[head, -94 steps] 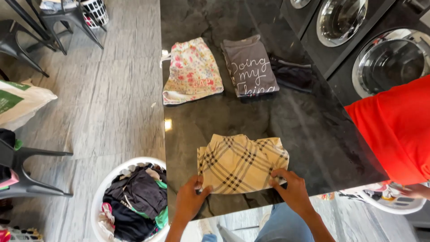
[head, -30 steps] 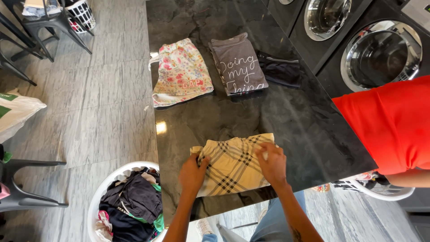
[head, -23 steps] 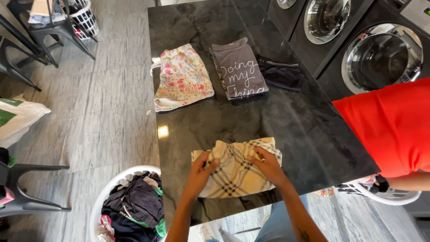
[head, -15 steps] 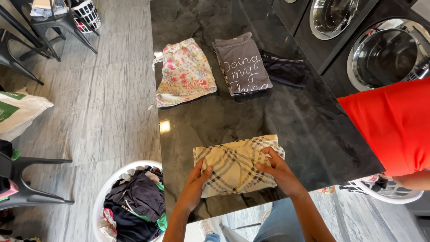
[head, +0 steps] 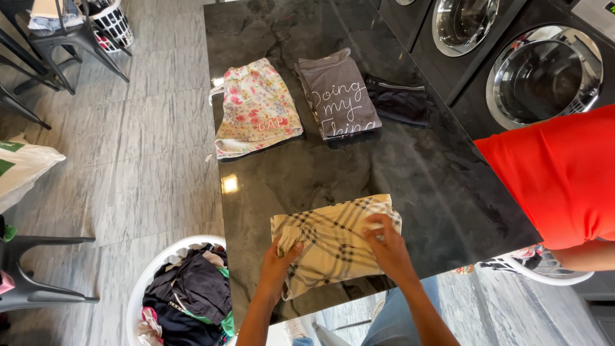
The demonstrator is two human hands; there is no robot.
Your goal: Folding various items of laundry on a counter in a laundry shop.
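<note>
A cream plaid garment [head: 330,242] lies folded near the front edge of a dark stone-patterned table [head: 397,173]. My left hand [head: 278,259] grips its lower left edge. My right hand [head: 384,240] presses flat on its right half, fingers spread over the fabric. Farther back on the table lie three folded pieces: a floral one [head: 256,109], a grey top with white lettering [head: 338,95] and a small dark item [head: 400,99].
A white laundry basket [head: 182,298] full of dark clothes stands on the floor at the table's left front corner. Front-loading machines [head: 544,70] with open drums line the right. A person in a red shirt [head: 557,173] stands at right. Black chairs [head: 38,45] stand left.
The plaid garment has gone from spread wide to a narrower fold. Both my hands shifted over it, the right one settling onto its right half, the left one on the lower left edge.
</note>
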